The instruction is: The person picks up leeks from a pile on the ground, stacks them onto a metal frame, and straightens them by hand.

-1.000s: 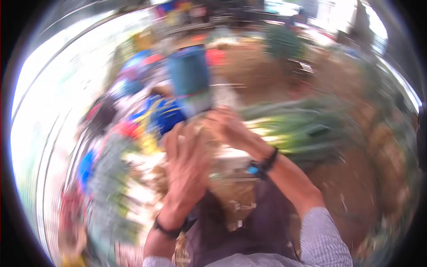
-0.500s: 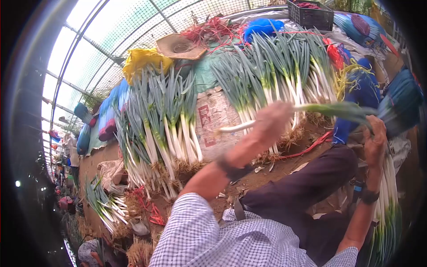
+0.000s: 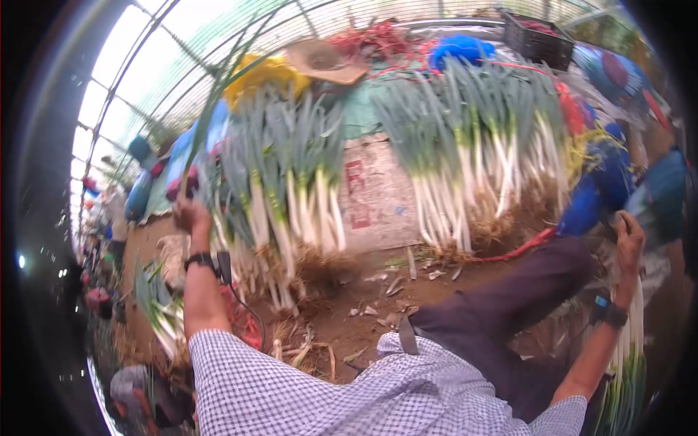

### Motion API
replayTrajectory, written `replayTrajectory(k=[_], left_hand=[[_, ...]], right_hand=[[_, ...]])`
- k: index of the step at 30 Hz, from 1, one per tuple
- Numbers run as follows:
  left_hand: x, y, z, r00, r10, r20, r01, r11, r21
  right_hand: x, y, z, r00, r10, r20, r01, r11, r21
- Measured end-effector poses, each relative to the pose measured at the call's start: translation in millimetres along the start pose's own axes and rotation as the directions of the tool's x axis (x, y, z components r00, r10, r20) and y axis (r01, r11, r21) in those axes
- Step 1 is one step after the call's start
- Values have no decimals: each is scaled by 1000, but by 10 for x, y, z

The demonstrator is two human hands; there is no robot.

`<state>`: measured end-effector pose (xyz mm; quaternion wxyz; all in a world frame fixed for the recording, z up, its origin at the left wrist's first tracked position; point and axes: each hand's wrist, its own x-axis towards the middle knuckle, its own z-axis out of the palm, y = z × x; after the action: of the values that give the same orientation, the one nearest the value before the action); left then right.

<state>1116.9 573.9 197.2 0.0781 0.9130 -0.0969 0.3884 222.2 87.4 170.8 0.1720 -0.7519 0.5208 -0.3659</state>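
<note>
My left hand [image 3: 192,215], raised at the left, is closed round the pale lower end of long, thin green leek leaves [image 3: 218,91]. They rise past the yellow bag; I cannot tell whether a whole stalk is attached. At the right, my right hand [image 3: 628,238] has curled fingers near a blue bundle [image 3: 592,196], and what they hold, if anything, is hidden. White leek stalks [image 3: 631,327] with green tops lie beside my right forearm. In front of me, one row of leeks [image 3: 291,189] and another row of leeks [image 3: 472,152] lean with roots toward me.
Peelings [image 3: 392,287] litter the brown ground. Behind the leeks are a yellow bag [image 3: 265,80], a woven hat [image 3: 325,59], red ties [image 3: 378,40], blue netting [image 3: 462,51] and a black crate [image 3: 538,38]. Another person [image 3: 138,392] is at the lower left.
My left hand has swung from the centre to the far left, and the leek leaves in it now point upward. My right hand stays at the right, apart from the leek it was touching.
</note>
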Motion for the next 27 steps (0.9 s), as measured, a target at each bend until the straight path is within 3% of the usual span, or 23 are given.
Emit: replayTrajectory(k=[1, 2, 3, 4, 5, 6, 7, 8, 9, 10, 11, 13, 15, 17, 18, 19, 21, 24, 27], left_hand=[[-280, -162, 348, 990, -96, 105, 94, 995, 26], [-729, -50, 333, 915, -99, 391, 124, 991, -40], [-1247, 21, 634, 883, 39, 468, 22, 992, -123], [-1817, -23, 1213, 723, 203, 660, -115, 978, -175], [-2517, -64, 2040, 455, 394, 798, -51, 907, -419], [-2931, 482, 1703, 265, 434, 861, -280, 889, -362], [-3464, 1113, 895, 258, 443, 859, 59, 880, -472], [-3797, 1621, 606, 43, 473, 880, 62, 878, -475], [-4381, 1920, 1097, -39, 631, 775, -267, 741, -616], [-4520, 2423, 686, -183, 658, 731, -112, 724, -680], [-4706, 2844, 480, -216, 774, 595, -137, 579, -804], [-4883, 3592, 39, -226, 874, 431, -133, 410, -902], [-5036, 4135, -34, -396, 914, 89, -327, -50, -944], [-5411, 4426, 324, -303, 934, 191, -206, 131, -970], [-5493, 4476, 277, -225, 784, 578, -1, 593, -805], [-5737, 4529, 524, -188, 678, 710, 60, 730, -681], [-5937, 4573, 751, -160, 554, 817, 102, 832, -545], [-5681, 4768, 135, -202, 465, 862, 72, 885, -461], [-5815, 4773, 206, -110, 530, 841, 28, 847, -531]], right_hand=[[-45, 78, -114, 1000, 24, -19, -25, 999, -25], [-135, 60, -219, 997, 64, -35, -63, 998, 26], [-235, 6, -290, 993, 102, -54, -97, 992, 80], [-323, 67, -409, 990, 131, -62, -122, 984, 132], [-416, 74, -562, 992, 107, -71, -99, 988, 119], [-513, 68, -753, 989, 106, -100, -103, 994, 28], [-611, 42, -932, 987, 98, -127, -106, 993, -61], [-708, 181, -1158, 980, 140, -144, -158, 979, -128], [-819, 218, -1356, 963, 206, -172, -225, 970, -95], [-942, 219, -1577, 949, 244, -198, -273, 953, -133], [-1051, 230, -1744, 934, 284, -218, -322, 932, -165], [-1342, 369, -1948, 897, 334, -290, -364, 930, -53], [-1623, 479, -2008, 863, 387, -326, -409, 912, -1], [-1862, 431, -1915, 843, 429, -325, -457, 890, -11], [-1937, 387, -1859, 840, 458, -289, -494, 867, -63], [-2045, 415, -1781, 830, 491, -266, -525, 848, -73], [-2160, 325, -1578, 821, 530, -213, -552, 832, -59], [-2280, 332, -1455, 749, 640, -172, -663, 726, -182], [-2340, 451, -1388, 715, 682, -151, -699, 701, -142]])
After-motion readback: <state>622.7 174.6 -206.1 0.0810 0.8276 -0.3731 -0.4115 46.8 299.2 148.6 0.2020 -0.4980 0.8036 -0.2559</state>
